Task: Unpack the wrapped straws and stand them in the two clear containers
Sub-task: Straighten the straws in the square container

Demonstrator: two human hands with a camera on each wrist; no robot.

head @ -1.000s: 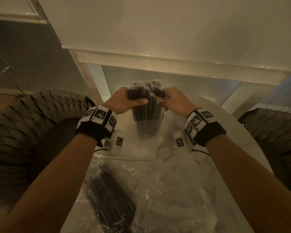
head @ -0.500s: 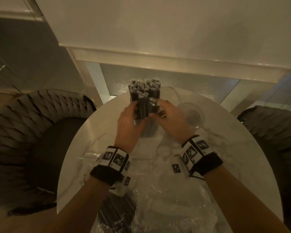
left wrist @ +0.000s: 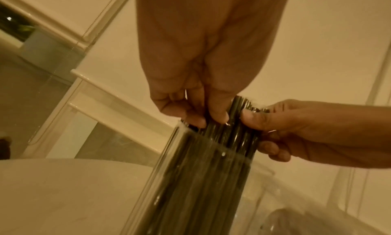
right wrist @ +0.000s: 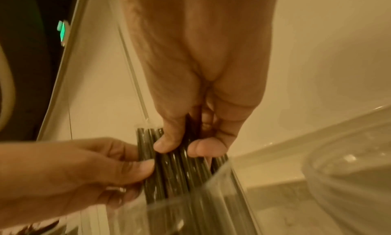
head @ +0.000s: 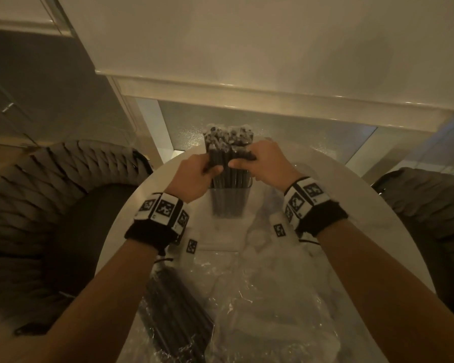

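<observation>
A bundle of black wrapped straws (head: 228, 153) stands upright in a clear square container (head: 230, 203) at the far middle of the round marble table (head: 131, 210). My left hand (head: 194, 176) grips the bundle from the left, above the container rim. My right hand (head: 257, 159) grips it from the right, thumb in front. In the left wrist view my fingers (left wrist: 194, 118) pinch the straws (left wrist: 213, 155) just above the clear container (left wrist: 148, 180). In the right wrist view my thumb and finger pinch the straws (right wrist: 180, 165). A second clear container (right wrist: 349, 155) stands to the right.
More black straws in an opened clear plastic pack (head: 176, 318) lie at the near left of the table, with crumpled clear wrap (head: 260, 297) beside it. Dark woven chairs (head: 50, 200) flank the table on both sides. A white wall ledge (head: 273, 90) runs behind.
Both hands have shifted up along the bundle from around the container to the straws above its rim. The camera view has also shifted slightly.
</observation>
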